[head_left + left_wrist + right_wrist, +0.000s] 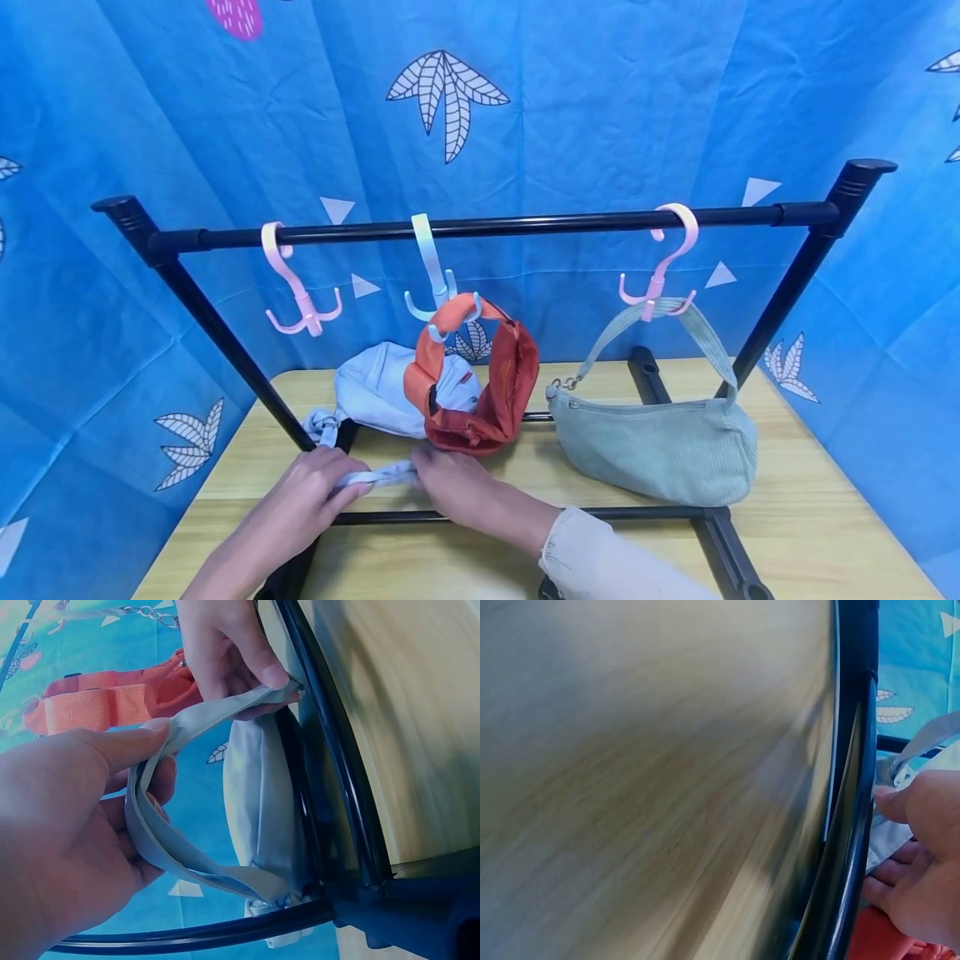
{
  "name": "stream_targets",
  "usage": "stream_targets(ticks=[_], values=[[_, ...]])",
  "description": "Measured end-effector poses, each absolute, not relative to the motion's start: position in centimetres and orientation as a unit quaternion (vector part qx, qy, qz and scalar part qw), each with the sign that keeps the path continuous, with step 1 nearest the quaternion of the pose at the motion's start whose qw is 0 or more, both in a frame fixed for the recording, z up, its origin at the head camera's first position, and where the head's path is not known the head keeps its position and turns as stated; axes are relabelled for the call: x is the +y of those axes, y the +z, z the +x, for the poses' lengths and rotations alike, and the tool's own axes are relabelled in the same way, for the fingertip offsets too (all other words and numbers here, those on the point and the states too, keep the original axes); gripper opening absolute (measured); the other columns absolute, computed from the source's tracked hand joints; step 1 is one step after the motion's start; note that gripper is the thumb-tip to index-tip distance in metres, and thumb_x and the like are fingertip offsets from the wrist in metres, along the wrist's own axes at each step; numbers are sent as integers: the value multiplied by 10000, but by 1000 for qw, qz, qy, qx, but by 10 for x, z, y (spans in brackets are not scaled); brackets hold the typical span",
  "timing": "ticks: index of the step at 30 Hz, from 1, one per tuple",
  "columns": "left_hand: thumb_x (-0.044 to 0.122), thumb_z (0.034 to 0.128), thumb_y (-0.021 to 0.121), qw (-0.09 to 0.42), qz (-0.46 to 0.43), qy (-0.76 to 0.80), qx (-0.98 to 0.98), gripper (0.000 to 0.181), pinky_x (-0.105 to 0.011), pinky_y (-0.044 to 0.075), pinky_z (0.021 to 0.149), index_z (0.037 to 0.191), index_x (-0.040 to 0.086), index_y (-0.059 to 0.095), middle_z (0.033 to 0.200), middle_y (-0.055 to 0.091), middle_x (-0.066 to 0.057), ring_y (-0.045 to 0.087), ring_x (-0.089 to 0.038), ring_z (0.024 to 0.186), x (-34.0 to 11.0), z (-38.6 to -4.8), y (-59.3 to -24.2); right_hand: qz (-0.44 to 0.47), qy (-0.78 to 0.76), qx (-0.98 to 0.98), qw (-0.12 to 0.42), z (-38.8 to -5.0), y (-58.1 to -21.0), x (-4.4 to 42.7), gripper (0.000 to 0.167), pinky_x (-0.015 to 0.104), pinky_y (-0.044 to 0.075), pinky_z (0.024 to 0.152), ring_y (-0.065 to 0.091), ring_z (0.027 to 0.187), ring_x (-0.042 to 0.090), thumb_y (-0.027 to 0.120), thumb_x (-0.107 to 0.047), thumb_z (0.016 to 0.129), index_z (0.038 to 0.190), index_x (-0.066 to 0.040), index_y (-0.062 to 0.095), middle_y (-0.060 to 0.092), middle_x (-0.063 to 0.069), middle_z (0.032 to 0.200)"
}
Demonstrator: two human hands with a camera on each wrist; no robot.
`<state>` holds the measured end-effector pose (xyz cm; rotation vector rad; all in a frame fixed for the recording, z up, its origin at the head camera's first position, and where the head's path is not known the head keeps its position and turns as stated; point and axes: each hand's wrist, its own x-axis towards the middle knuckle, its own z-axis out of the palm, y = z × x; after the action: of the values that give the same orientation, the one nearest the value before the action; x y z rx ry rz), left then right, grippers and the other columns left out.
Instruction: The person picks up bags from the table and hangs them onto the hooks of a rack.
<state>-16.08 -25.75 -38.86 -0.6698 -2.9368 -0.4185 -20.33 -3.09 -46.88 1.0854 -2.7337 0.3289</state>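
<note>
A light blue bag [371, 387] lies at the left of the rack, partly behind an orange-red bag. Its strap [386, 475] stretches between both hands in front of it. The left hand [303, 492] pinches the strap between thumb and fingers; the left wrist view shows the strap [180, 859] bent in a loop there. My right hand [453, 487] pinches the strap farther along, just below the orange-red bag [517, 358]. At the edge of the right wrist view, the right hand [930, 855] is partly cut off.
A black rack [525, 226] stands on the wooden table [817, 500]. From its bar hang a pink hook [302, 300], a blue hook [429, 258] carrying the orange-red bag, and another pink hook [656, 283] carrying a green bag [652, 450]. Behind is a blue patterned cloth [600, 100].
</note>
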Motion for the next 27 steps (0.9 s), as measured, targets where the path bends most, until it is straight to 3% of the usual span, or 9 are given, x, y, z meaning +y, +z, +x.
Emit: stream_targets(ticks=[5, 12, 20, 24, 27], values=[[276, 961, 738, 45, -214, -148, -965, 61, -247, 489, 722, 1009, 249, 765, 844, 601, 165, 486, -10, 798, -257, -161, -387, 373, 98, -915, 123, -205, -469, -30, 99, 145, 388, 510, 494, 665, 41, 684, -165, 992, 1031, -116, 608, 582, -47, 840], [308, 1004, 682, 37, -210, -167, -963, 126, -216, 496, 682, 1046, 227, 768, 861, 619, 154, 496, 4, 775, -254, -162, -388, 368, 73, -906, 197, -204, -472, -28, 227, 189, 432, 537, 536, 702, 72, 735, -40, 826, 970, -113, 575, 557, -49, 818], [244, 1000, 695, 83, -231, -173, -954, 71, -222, 515, 692, 1012, 221, 761, 870, 637, 149, 509, 27, 772, -245, -166, -386, 317, 141, -914, 209, -202, -470, -28, 305, 237, 482, 558, 572, 702, 117, 697, 34, 768, 1009, -86, 554, 563, -13, 826], [206, 994, 702, 111, -235, -175, -950, 59, -242, 541, 716, 999, 212, 760, 891, 653, 131, 534, 6, 807, -240, -168, -383, 303, 165, -909, 235, -201, -468, -27, 250, 236, 493, 586, 579, 719, 117, 695, 23, 862, 1043, -74, 552, 550, -16, 811], [199, 988, 709, 127, -229, -172, -950, 58, -259, 562, 734, 1005, 200, 765, 905, 669, 113, 551, -13, 827, -238, -168, -382, 299, 192, -908, 224, -201, -465, -27, 165, 226, 492, 603, 567, 728, 111, 648, -9, 961, 1071, -73, 543, 540, -17, 815]])
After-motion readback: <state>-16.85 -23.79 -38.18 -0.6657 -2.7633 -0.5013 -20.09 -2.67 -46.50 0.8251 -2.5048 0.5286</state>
